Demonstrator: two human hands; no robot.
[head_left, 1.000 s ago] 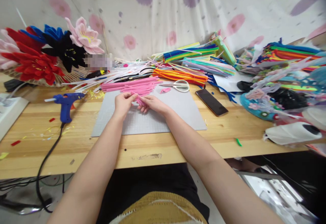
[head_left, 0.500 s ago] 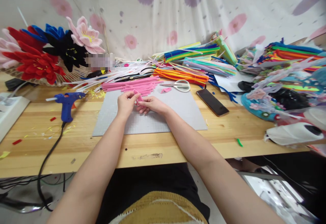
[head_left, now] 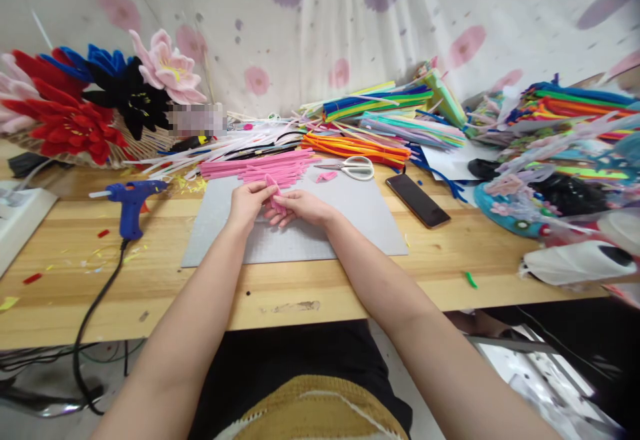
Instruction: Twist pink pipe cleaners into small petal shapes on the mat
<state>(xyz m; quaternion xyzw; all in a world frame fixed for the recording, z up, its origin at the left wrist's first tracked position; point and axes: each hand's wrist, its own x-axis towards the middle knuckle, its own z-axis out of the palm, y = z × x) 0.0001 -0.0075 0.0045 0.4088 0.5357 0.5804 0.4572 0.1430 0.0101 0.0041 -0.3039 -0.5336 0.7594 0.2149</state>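
Between my two hands is a small piece of bent pink pipe cleaners (head_left: 273, 185), held above the grey mat (head_left: 365, 227). My left hand (head_left: 247, 203) pinches its upper left side between thumb and fingers. From the right, my right hand (head_left: 303, 207) presses thumb and fingers on the lower part, which the fingers partly hide. Just behind my hands lies a pile of straight pink pipe cleaners (head_left: 270, 165). A small folded pink piece (head_left: 327, 177) rests on the mat, close to the white-handled scissors (head_left: 357, 169).
A blue glue gun (head_left: 131, 207) with a black cord stands left of the mat. To the right lies a phone (head_left: 419, 200). Bundles of coloured pipe cleaners (head_left: 380, 103) line the back. Fuzzy flowers (head_left: 80, 127) fill the back left; a white roll (head_left: 575, 262) lies far right.
The pink piece has turned slightly between my fingers, its top edge now looking rounder. My right fingers have shifted a little around its lower part. Everything on the table stays put.
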